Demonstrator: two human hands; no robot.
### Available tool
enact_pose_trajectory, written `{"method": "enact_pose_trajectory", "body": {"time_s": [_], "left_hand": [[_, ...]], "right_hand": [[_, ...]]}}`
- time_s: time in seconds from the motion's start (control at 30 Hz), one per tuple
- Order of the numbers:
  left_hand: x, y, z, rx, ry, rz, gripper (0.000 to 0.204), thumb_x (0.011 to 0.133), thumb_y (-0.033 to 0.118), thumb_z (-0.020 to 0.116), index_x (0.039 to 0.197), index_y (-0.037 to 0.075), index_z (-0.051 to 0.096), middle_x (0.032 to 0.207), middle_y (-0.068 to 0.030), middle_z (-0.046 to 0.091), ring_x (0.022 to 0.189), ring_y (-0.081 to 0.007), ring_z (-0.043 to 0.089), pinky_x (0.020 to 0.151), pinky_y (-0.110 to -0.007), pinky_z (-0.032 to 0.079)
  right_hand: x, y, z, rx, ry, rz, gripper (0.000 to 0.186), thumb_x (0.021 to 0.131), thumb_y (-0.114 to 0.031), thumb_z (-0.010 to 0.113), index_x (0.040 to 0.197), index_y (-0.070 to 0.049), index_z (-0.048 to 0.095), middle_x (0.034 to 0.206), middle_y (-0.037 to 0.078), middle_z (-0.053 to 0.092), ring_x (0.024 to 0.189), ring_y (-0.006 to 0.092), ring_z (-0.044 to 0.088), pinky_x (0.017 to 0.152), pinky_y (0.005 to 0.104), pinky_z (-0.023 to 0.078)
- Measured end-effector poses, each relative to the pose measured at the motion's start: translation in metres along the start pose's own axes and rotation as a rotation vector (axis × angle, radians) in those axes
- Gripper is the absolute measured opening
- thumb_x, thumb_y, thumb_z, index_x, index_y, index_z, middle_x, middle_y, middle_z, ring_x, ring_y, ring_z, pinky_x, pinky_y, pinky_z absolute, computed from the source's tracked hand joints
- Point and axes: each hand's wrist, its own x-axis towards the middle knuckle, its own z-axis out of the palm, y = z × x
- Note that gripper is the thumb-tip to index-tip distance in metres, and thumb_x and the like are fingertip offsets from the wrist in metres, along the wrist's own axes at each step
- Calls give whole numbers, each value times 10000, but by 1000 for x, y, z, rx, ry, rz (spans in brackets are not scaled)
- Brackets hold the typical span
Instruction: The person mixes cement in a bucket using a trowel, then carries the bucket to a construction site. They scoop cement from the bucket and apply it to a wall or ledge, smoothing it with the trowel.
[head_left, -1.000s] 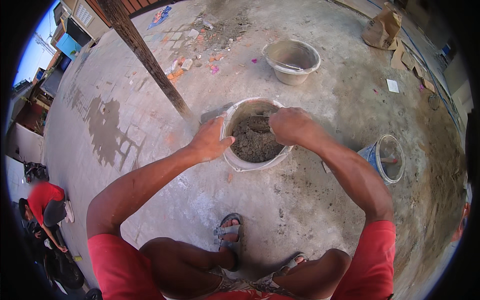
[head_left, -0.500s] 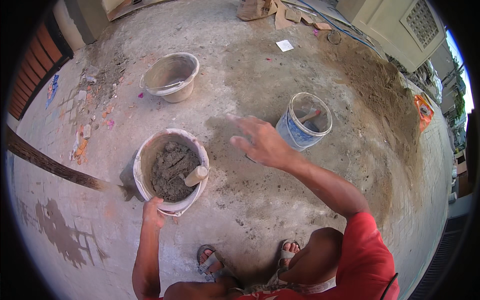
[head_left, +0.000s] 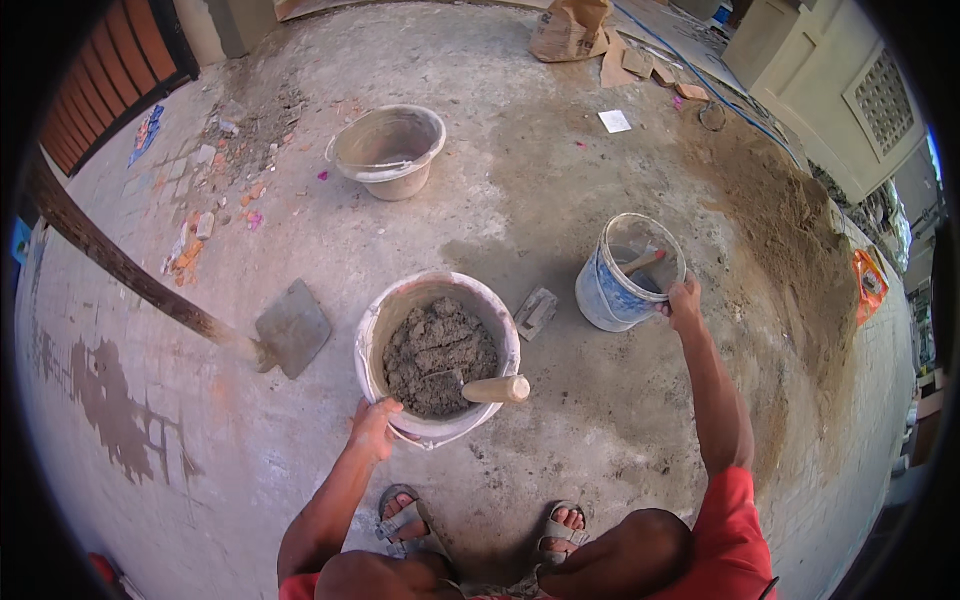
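Concrete ground [head_left: 545, 440] is spreading under everything I am watching from up here, and a long brown sand heap [head_left: 790, 250] is lying along its right side. A shovel [head_left: 130, 262] is stretching in from the left, its wooden shaft running down to a flat grey blade. The mortar tub [head_left: 372, 330] is standing near the middle, just ahead of the sandalled feet [head_left: 408, 518], and grey mortar [head_left: 440, 345] is filling its lower part in a rough mound. I am keeping the left hand [head_left: 374, 428] at the tub's near left side, its fingers grasping the rim there. Farther off, a second pale tub [head_left: 400, 188] is standing upright with its wire handle lying across the near side. To the right of the mortar, a blue-and-white bucket [head_left: 610, 295] is standing slightly tilted in view, and I am holding the right hand [head_left: 684, 303] against its near right edge, the fingers closing on the rim. A brown paper bag [head_left: 572, 28] is slumping at the far edge. A trowel [head_left: 497, 389] is resting in the mortar, its pale wooden handle poking out over the right rim. Inside the bucket, a red-tipped handle [head_left: 642, 262] is leaning. A small grey block [head_left: 537, 312] is lying between tub and bucket.
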Motion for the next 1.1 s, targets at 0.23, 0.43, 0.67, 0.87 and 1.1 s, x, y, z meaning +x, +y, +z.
{"method": "enact_pose_trajectory", "body": {"time_s": [0.23,0.43,0.67,0.87,1.1], "left_hand": [[11,6,-8,191,8,-11,423,782,67,578,1176,-20,453,943,-154,585,754,-291,636,520,-456,567],[6,8,-5,241,6,32,373,780,94,597,1123,-21,509,908,-126,591,762,-266,631,566,-409,567],[7,3,-8,230,-45,130,370,775,108,598,1105,-45,531,894,-136,585,723,-252,631,522,-395,570],[5,3,-4,227,-2,164,366,769,109,612,1072,-76,524,853,-154,580,625,-257,623,465,-380,554],[6,2,-5,251,0,189,367,770,110,616,1075,-76,533,806,-145,593,615,-233,625,459,-361,540]], "right_hand": [[-42,-105,2,-393,-139,-339,587,750,55,426,1329,-27,482,857,149,655,552,195,629,420,300,488],[-83,-175,41,-729,-280,-931,609,722,69,454,1313,-58,526,1139,212,636,1100,314,598,968,385,433],[-136,-202,99,-992,-433,-1040,621,723,57,479,1305,-148,549,1138,204,627,1050,381,595,942,433,457],[-161,-203,138,-1217,-427,-1069,652,741,32,483,1326,-251,534,1018,196,661,885,390,638,809,473,510],[-173,-201,153,-1226,-382,-1259,679,751,35,481,1351,-281,508,970,190,670,802,373,651,739,467,523]]}}
